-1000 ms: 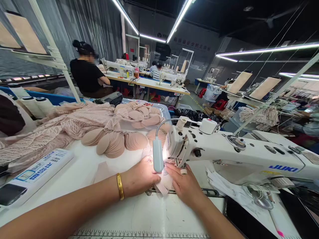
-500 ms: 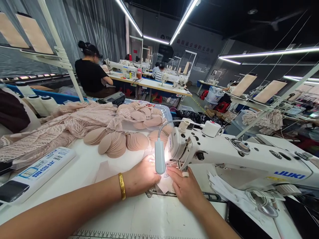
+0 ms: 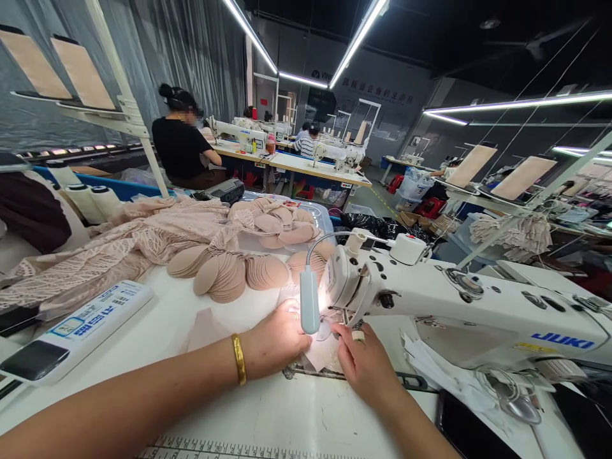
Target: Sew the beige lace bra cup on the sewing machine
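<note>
My left hand [image 3: 275, 341], with a gold bangle on the wrist, lies on a small pink fabric piece [image 3: 319, 352] under the head of the white JUKI sewing machine [image 3: 459, 306]; its fingers are curled and press the fabric down. My right hand [image 3: 366, 363] holds the same piece from the right, fingers bent close to the needle. A small lamp [image 3: 309, 307] on a bent neck lights the spot and hides the fingertips of my left hand.
Rows of beige round pads [image 3: 229, 274] and pink lace cloth [image 3: 95, 252] lie behind my hands. A white box with blue print [image 3: 76, 331] sits at the left. A black phone [image 3: 473, 430] and crumpled paper [image 3: 444, 376] lie at the right. People sew at far tables.
The view has shifted slightly. My right hand has curled its fingers and drawn nearer the needle; my left hand stays on the fabric.
</note>
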`<state>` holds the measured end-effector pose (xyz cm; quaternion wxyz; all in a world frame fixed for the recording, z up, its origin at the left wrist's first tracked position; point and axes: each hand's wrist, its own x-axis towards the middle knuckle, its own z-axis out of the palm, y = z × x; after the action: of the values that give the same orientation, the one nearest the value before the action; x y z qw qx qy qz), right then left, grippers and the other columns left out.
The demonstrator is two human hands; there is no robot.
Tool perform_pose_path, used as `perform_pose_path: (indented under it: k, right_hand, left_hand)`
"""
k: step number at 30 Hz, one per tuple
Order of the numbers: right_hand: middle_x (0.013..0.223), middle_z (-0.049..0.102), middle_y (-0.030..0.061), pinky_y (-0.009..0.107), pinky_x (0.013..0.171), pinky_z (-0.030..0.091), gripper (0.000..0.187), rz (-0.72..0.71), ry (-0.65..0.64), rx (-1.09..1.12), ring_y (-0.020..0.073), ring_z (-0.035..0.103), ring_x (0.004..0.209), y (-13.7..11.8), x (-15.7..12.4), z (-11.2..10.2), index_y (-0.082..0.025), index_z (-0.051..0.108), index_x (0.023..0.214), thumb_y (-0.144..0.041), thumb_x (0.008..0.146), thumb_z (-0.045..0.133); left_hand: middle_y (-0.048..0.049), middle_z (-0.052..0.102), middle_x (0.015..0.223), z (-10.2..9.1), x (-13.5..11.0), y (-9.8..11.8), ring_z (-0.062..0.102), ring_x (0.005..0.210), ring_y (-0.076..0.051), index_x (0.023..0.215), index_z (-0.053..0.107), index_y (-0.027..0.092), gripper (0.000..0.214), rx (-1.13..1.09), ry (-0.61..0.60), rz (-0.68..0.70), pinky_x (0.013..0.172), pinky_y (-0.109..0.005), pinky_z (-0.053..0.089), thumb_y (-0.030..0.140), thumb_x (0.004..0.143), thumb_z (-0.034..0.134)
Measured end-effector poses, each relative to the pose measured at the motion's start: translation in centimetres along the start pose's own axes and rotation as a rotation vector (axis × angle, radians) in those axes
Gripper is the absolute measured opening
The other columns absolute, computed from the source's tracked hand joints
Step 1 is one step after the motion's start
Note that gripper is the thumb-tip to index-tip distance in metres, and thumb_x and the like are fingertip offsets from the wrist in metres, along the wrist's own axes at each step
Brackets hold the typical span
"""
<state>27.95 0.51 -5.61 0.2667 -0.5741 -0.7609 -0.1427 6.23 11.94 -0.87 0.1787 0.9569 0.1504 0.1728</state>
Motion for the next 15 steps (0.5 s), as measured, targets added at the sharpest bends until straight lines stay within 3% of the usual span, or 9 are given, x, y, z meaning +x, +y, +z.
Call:
perform_pose_path:
  k: [6, 11, 15]
  right_hand:
    - [0.092, 0.075, 0.0079, 0.043, 0.077, 0.064, 0.028, -0.038, 0.113, 0.013, 0.0261, 0.072, 0.085, -0.4, 1.0, -0.3, -0.019, 0.06, 0.108, -0.003, 0.093, 0.042]
    - [0.096, 0.075, 0.0073, 0.042, 0.077, 0.064, 0.027, -0.02, 0.106, 0.037, 0.0267, 0.072, 0.088, -0.3, 0.9, -0.2, -0.02, 0.059, 0.108, -0.004, 0.093, 0.044]
    - [0.098, 0.075, 0.0078, 0.042, 0.078, 0.063, 0.028, -0.013, 0.097, 0.044, 0.0268, 0.07, 0.091, -0.2, 0.7, -0.2, -0.02, 0.06, 0.111, -0.004, 0.093, 0.045]
  left_hand:
    - [0.0001, 0.053, 0.071, 0.1, 0.1, 0.1, 0.045, 0.069, -0.016, 0.062, 0.038, 0.018, 0.032, 0.133, 0.062, 0.079, 0.074, -0.033, 0.042, 0.005, 0.086, 0.053]
    - [-0.0002, 0.053, 0.07, 0.8, -0.2, -0.6, 0.044, 0.069, -0.017, 0.061, 0.04, 0.017, 0.03, 0.295, 0.082, 0.279, 0.076, -0.037, 0.039, 0.0, 0.081, 0.054]
    - [0.0016, 0.049, 0.067, 1.2, -0.4, -0.8, 0.04, 0.064, -0.015, 0.061, 0.036, 0.018, 0.033, 0.208, 0.05, 0.199, 0.072, -0.034, 0.038, -0.001, 0.082, 0.053]
